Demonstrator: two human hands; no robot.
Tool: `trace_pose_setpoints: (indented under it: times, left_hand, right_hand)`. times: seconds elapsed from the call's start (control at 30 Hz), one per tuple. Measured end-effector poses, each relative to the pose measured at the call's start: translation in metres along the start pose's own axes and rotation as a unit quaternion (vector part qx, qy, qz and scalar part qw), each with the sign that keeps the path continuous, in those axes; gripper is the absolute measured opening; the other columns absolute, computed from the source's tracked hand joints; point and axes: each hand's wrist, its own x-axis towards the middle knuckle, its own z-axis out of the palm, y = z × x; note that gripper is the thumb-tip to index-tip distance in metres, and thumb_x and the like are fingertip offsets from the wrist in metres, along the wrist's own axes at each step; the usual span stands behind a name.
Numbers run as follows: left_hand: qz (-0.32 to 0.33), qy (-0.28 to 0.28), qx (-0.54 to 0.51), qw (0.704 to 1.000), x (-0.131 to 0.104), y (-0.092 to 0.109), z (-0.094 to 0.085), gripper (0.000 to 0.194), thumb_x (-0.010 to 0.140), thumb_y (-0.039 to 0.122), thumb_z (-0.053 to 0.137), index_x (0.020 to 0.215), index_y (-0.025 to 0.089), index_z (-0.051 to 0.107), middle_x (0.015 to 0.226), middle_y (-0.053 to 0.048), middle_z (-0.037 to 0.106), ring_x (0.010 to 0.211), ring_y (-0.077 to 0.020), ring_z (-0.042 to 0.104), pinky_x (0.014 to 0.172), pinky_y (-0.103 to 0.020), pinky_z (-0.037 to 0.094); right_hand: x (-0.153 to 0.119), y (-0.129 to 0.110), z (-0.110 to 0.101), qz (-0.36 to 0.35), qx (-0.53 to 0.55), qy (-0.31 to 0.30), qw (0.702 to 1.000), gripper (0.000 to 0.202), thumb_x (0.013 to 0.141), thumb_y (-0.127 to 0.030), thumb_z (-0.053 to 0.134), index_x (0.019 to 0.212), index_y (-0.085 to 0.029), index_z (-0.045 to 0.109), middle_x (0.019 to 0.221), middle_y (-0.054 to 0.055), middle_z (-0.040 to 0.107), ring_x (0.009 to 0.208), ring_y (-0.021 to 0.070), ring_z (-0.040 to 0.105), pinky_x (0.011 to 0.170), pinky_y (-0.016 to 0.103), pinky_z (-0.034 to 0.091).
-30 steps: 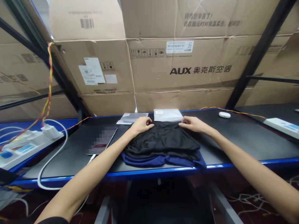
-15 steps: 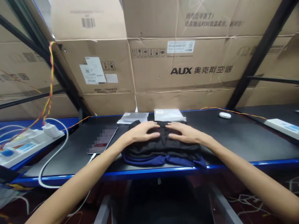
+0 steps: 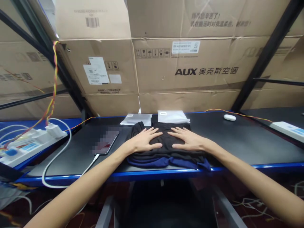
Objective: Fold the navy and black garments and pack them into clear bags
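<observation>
A folded black garment (image 3: 165, 152) lies on top of a folded dark blue garment (image 3: 166, 162) at the front of the black table (image 3: 237, 139). My left hand (image 3: 144, 140) rests flat on the left half of the black garment, fingers spread. Beside it my right hand (image 3: 187, 140) lies flat on the right half, fingers also spread. Neither hand grips the cloth.
Two clear plastic bags (image 3: 136, 119) (image 3: 172, 116) lie behind the garments. A phone (image 3: 106, 143) on a white cable lies to the left. A white power strip (image 3: 30, 142) sits far left, a small white case (image 3: 229, 117) and another strip (image 3: 288, 129) to the right. Cardboard boxes (image 3: 190, 69) wall the back.
My hands moved from the garment's far edge, where they pinched it, toward me onto its top. They now lie flat with spread fingers, and the stack looks more pressed down.
</observation>
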Motion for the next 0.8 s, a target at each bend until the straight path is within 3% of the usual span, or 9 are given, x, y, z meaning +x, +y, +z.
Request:
trace_pose_setpoints:
  times: [0.27, 0.4, 0.5, 0.57, 0.7, 0.8]
  left_hand:
    - [0.012, 0.023, -0.022, 0.999, -0.002, -0.003, 0.001, 0.067, 0.092, 0.065, 0.047, 0.149, 0.031, 0.04, 0.16, -0.008, 0.029, 0.149, -0.0296, 0.024, 0.121, -0.051, 0.018]
    - [-0.013, 0.087, -0.004, 0.996, 0.008, -0.01, -0.005, 0.053, 0.1, 0.053, 0.036, 0.142, 0.025, 0.051, 0.15, -0.008, 0.047, 0.138, -0.0245, 0.044, 0.116, -0.038, 0.032]
    - [-0.076, 0.147, 0.05, 0.985, 0.021, -0.028, -0.017, 0.041, 0.1, 0.031, 0.036, 0.128, 0.019, 0.063, 0.132, -0.01, 0.064, 0.123, -0.025, 0.059, 0.108, -0.037, 0.042]
    - [-0.111, 0.163, 0.089, 0.976, 0.027, -0.046, -0.027, 0.041, 0.091, 0.015, 0.041, 0.125, 0.017, 0.065, 0.129, -0.011, 0.065, 0.119, -0.0258, 0.061, 0.105, -0.037, 0.045]
    - [-0.113, 0.12, 0.17, 0.971, 0.026, -0.082, -0.042, 0.066, 0.068, 0.001, 0.056, 0.13, 0.024, 0.062, 0.136, -0.009, 0.06, 0.123, -0.0281, 0.058, 0.104, -0.037, 0.046]
    - [-0.153, 0.079, 0.211, 0.962, 0.021, -0.1, -0.042, 0.077, 0.064, 0.001, 0.06, 0.137, 0.022, 0.055, 0.139, -0.014, 0.056, 0.124, -0.0322, 0.056, 0.099, -0.039, 0.05]
  right_hand:
    - [0.001, 0.005, 0.0, -0.014, 0.014, 0.013, 1.0, 0.077, 0.086, -0.07, 0.053, 0.152, -0.035, 0.034, 0.161, 0.003, 0.024, 0.149, 0.0334, 0.018, 0.122, 0.056, 0.012]
    - [0.001, 0.004, -0.002, -0.013, 0.014, 0.015, 1.0, 0.076, 0.086, -0.071, 0.053, 0.151, -0.035, 0.036, 0.161, 0.003, 0.025, 0.148, 0.0335, 0.02, 0.122, 0.055, 0.014]
    - [0.001, 0.002, -0.004, -0.008, 0.004, 0.007, 1.0, 0.077, 0.086, -0.073, 0.05, 0.151, -0.035, 0.036, 0.161, 0.003, 0.025, 0.149, 0.0322, 0.019, 0.122, 0.053, 0.016]
    - [0.001, 0.001, -0.005, -0.004, -0.005, 0.0, 1.0, 0.078, 0.086, -0.074, 0.048, 0.152, -0.034, 0.035, 0.161, 0.004, 0.025, 0.149, 0.0313, 0.018, 0.122, 0.052, 0.016]
    - [0.001, 0.002, -0.005, -0.007, 0.002, 0.005, 1.0, 0.078, 0.086, -0.073, 0.05, 0.151, -0.033, 0.036, 0.161, 0.004, 0.024, 0.149, 0.0318, 0.019, 0.122, 0.052, 0.016]
    - [0.001, 0.003, -0.004, -0.008, 0.011, 0.011, 1.0, 0.077, 0.085, -0.072, 0.052, 0.151, -0.034, 0.037, 0.161, 0.002, 0.025, 0.149, 0.032, 0.019, 0.122, 0.052, 0.016]
